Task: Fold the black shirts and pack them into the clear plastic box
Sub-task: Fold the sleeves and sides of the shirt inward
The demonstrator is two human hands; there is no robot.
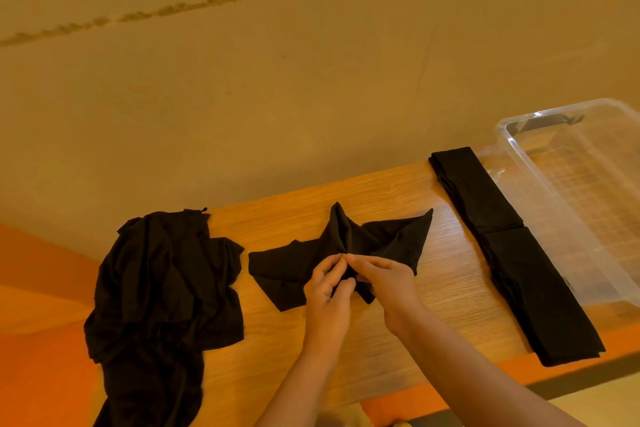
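Both hands — left hand (327,291) and right hand (384,282) — pinch the bunched middle of a black shirt (346,246) at mid-bench (450,270), fingers curled into the cloth. Gathered unevenly (points splaying outward), it may fold lopsided and sit badly in the clear plastic box (581,204) — currently holding nothing.

We see a wooden table (433,274) against a tan wall (277,80). At its middle, our left hand (327,291) and right hand (388,282) pinch the bunched centre of a crumpled black shirt (388,239), fingertips nearly meeting. A loose heap of black shirts (162,281) hangs over the table's left edge. To the right, 2 folded black shirts (512,253) lie end to end, just beside an open clear plastic box (554,198).
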